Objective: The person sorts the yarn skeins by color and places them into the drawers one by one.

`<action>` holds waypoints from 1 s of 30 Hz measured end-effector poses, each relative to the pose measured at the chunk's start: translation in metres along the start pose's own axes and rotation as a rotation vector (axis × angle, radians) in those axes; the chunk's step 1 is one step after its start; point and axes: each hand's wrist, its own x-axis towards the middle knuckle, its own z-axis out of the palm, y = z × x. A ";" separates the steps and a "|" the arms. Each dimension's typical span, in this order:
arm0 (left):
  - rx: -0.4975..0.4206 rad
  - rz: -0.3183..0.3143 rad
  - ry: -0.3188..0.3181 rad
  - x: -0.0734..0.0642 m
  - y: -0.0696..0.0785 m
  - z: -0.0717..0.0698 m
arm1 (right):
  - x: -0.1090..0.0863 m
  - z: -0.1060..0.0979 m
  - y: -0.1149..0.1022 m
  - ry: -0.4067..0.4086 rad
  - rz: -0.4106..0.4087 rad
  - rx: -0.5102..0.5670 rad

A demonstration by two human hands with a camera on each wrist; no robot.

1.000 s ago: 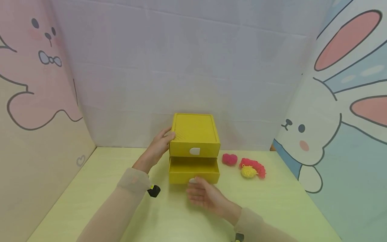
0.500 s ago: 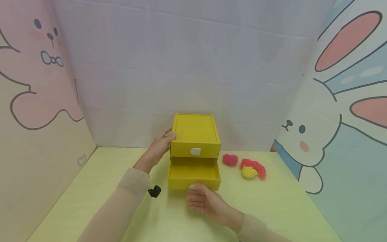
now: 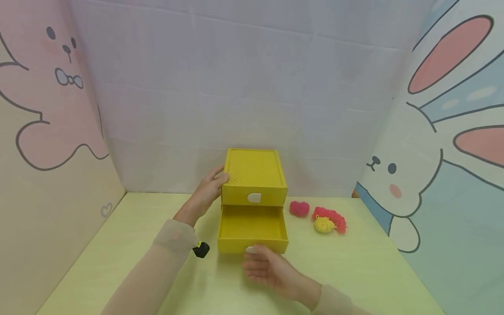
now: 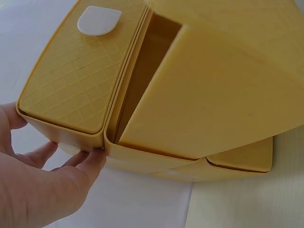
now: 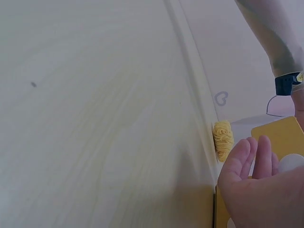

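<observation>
Widest of all is the bench [image 3: 374, 262], with the yellow cabinet [image 3: 253, 166] standing towards its back edge, probably so that there is room in front for a drawer to slide out. The drawer [image 3: 232, 246] below the top drawer [image 3: 233, 195] does jut forward, over the bench. The left grip [image 3: 206, 192] lies at the cabinet's upper left front corner, fingers apart and pressed to the side — likely a brace, so that a pull at the front would not drag the whole body along. The right grip [image 3: 277, 273] looks clamped on the drawer's white tab [image 3: 250, 250], thumb on it and fingers loosely curled below, though the contact itself is partly hidden. Red yarn [image 3: 334, 216], pink yarn [image 3: 299, 208] and yellow yarn [image 3: 323, 224] lie to the cabinet's right, perhaps to be within reach yet out of the drawer's path.

As for looks, the cabinet is boxy, with a flat, rimmed top; the left wrist view shows one more drawer front [image 4: 242, 159] beneath. The drawer drawn out is a shallow, smooth-walled tray. The top drawer's face has a faint diamond pattern, and its small tab is white — rounded at one end.
</observation>
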 end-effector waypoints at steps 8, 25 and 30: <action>0.002 -0.012 0.004 0.000 0.001 0.002 | -0.007 -0.011 -0.006 -0.067 0.067 -0.079; 0.008 -0.015 0.018 0.000 0.002 0.000 | -0.053 -0.088 -0.057 -0.166 0.076 -0.576; 0.005 -0.019 0.018 0.000 0.002 0.001 | -0.058 -0.124 -0.074 -0.085 0.018 -0.794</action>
